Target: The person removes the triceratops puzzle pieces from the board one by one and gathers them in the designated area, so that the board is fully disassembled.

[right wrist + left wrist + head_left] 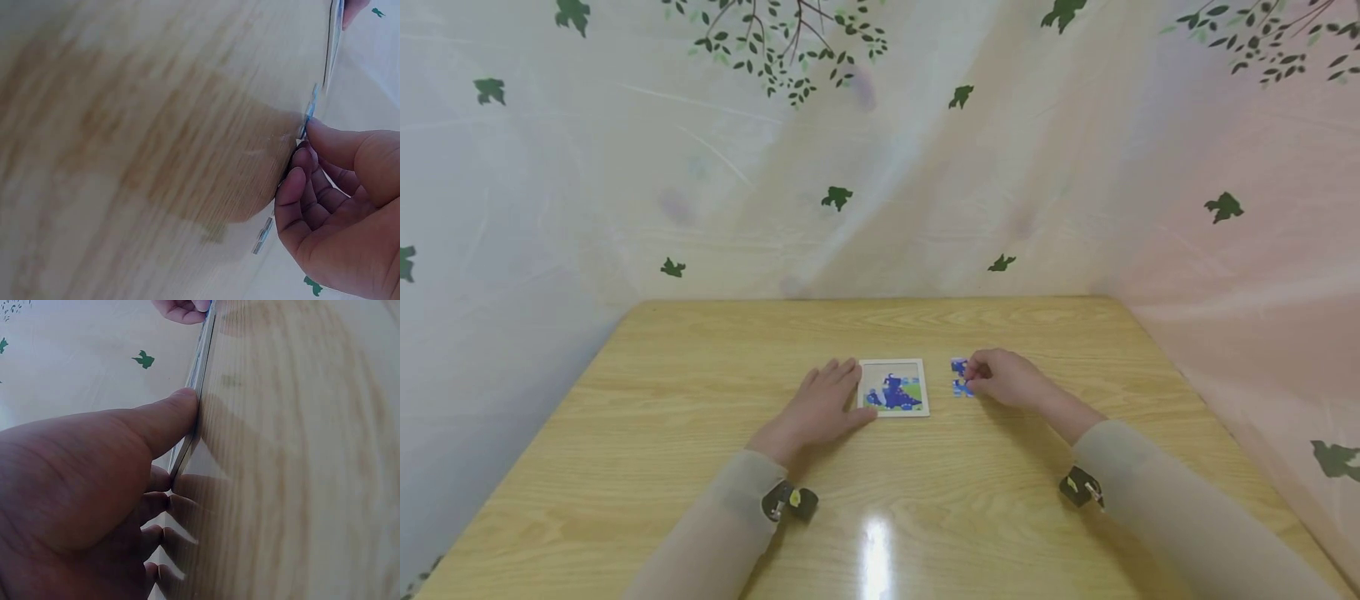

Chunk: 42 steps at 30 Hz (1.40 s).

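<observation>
A small square puzzle tray (pixel 926 389) with a white rim lies on the table. Its lower part shows a picture of a blue dinosaur on green, while the upper part is bare. My left hand (pixel 823 406) rests at the tray's left side with fingers stretched out, its thumb (pixel 178 412) on the near edge. To the right of the tray lie several blue puzzle pieces (pixel 958 389). My right hand (pixel 1009 379) pinches at one puzzle piece (pixel 310 106) between thumb and curled fingers. Another piece (pixel 263 236) lies beside those fingers in the right wrist view.
The wood-grain table (pixel 700 358) stretches out around the tray and pieces. Behind it hangs a pale curtain (pixel 895 208) printed with green leaves, which also runs along both sides. Each wrist carries a small black camera (pixel 1078 487) on a strap.
</observation>
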{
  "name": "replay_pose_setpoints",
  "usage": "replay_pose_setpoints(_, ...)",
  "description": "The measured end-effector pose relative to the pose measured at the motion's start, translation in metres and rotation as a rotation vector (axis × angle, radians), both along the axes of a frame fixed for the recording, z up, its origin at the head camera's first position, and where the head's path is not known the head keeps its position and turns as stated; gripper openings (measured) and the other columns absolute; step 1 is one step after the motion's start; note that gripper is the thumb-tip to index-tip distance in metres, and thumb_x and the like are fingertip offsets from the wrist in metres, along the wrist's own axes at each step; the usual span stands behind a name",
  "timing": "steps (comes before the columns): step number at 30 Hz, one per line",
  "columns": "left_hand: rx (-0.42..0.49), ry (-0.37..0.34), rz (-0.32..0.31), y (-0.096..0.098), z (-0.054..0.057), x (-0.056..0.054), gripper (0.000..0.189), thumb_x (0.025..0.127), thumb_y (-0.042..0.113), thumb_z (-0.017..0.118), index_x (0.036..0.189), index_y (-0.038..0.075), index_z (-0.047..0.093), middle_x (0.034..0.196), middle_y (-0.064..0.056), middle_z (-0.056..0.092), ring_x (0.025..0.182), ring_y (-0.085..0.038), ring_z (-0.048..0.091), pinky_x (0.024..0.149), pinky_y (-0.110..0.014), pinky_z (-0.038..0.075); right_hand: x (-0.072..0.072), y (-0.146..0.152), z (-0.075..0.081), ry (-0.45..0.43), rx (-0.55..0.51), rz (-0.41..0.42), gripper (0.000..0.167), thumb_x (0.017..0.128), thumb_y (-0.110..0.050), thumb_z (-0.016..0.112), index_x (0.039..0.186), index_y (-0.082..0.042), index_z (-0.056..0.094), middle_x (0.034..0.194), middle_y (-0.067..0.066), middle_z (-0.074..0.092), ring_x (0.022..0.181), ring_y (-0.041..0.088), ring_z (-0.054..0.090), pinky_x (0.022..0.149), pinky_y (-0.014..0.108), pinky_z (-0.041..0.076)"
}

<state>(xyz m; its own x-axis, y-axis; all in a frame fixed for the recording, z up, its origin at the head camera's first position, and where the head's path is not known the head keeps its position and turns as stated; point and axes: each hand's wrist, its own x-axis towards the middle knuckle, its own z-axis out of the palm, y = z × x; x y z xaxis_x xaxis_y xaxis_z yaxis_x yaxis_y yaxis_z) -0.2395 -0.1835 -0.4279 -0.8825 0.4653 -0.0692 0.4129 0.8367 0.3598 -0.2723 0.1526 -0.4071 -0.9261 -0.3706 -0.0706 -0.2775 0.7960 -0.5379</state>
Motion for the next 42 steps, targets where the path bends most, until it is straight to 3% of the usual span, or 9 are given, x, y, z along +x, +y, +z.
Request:
replay_pose_setpoints(11, 0.000, 0.007, -0.001, -0.001, 0.000, 0.000, 0.087, 0.110, 0.053, 0.063, 0.170, -0.003, 0.035, 0.179, -0.022, 0.025, 0.166, -0.046, 0.018, 0.135, -0.063, 0.009, -0.001, -0.002, 0.003, -0.014, -0.010, -0.016, 0.007, 0.104, -0.008, 0.076, 0.105, -0.007, 0.070, 0.096, 0.003, 0.068, 0.087, 0.020, 0.059, 0.079, 0.036, 0.052)
replay_pose_setpoints(19, 0.011, 0.008, -0.008, -0.002, -0.004, 0.001, 0.087, 0.110, 0.053, 0.062, 0.169, -0.004, 0.035, 0.179, -0.023, 0.025, 0.166, -0.047, 0.018, 0.134, -0.064, 0.009, -0.001, -0.016, 0.017, 0.024, -0.015, -0.045, 0.006, 0.105, -0.011, 0.074, 0.107, -0.009, 0.069, 0.099, 0.004, 0.068, 0.090, 0.022, 0.062, 0.077, 0.037, 0.054)
replay_pose_setpoints(25, 0.019, 0.008, -0.003, -0.002, -0.002, 0.002, 0.087, 0.109, 0.053, 0.063, 0.169, -0.003, 0.035, 0.179, -0.023, 0.025, 0.166, -0.046, 0.018, 0.135, -0.064, 0.009, -0.002, -0.040, 0.022, 0.054, -0.038, 0.010, 0.008, 0.105, -0.010, 0.075, 0.110, -0.006, 0.071, 0.097, 0.003, 0.067, 0.092, 0.021, 0.065, 0.082, 0.040, 0.054)
replay_pose_setpoints(42, 0.002, 0.005, 0.002, -0.003, -0.004, -0.002, 0.087, 0.110, 0.055, 0.061, 0.171, -0.001, 0.033, 0.180, -0.021, 0.023, 0.167, -0.045, 0.016, 0.134, -0.064, 0.009, -0.010, -0.096, 0.012, -0.049, -0.072, 0.098, 0.028, 0.104, -0.008, 0.077, 0.131, -0.004, 0.075, 0.103, 0.002, 0.070, 0.098, 0.019, 0.067, 0.090, 0.038, 0.060)
